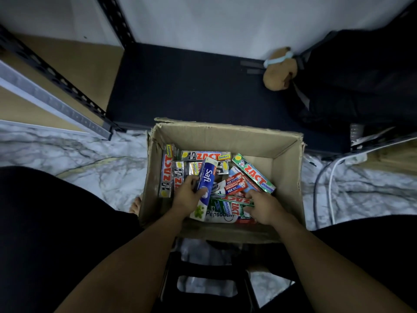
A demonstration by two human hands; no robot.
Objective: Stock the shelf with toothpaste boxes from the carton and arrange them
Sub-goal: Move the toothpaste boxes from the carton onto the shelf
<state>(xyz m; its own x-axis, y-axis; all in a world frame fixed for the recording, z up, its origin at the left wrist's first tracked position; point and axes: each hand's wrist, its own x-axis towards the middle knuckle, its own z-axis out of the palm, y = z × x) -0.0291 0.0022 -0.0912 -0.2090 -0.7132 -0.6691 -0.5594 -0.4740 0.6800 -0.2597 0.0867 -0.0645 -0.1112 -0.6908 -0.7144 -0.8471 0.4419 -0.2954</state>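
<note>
An open cardboard carton (286, 177) stands on the floor in front of me, holding several toothpaste boxes. My left hand (187, 195) grips a blue and white Safi box (206, 179) that lies tilted over the pile. My right hand (262, 206) reaches into the carton's near right part, its fingers curled on a green Zact box (234, 201). Silver Zact Smokers boxes (167, 175) stand along the carton's left wall. Another green Zact Whitening box (255, 173) leans at the right. The metal shelf (56, 73) stands at the far left.
The floor is marble-patterned (90, 163) with a dark mat (191, 86) beyond the carton. A brown plush toy (279, 72) and a black bag (361, 75) lie at the back right. Cables (325, 184) run along the right. A black stool (209, 274) is under me.
</note>
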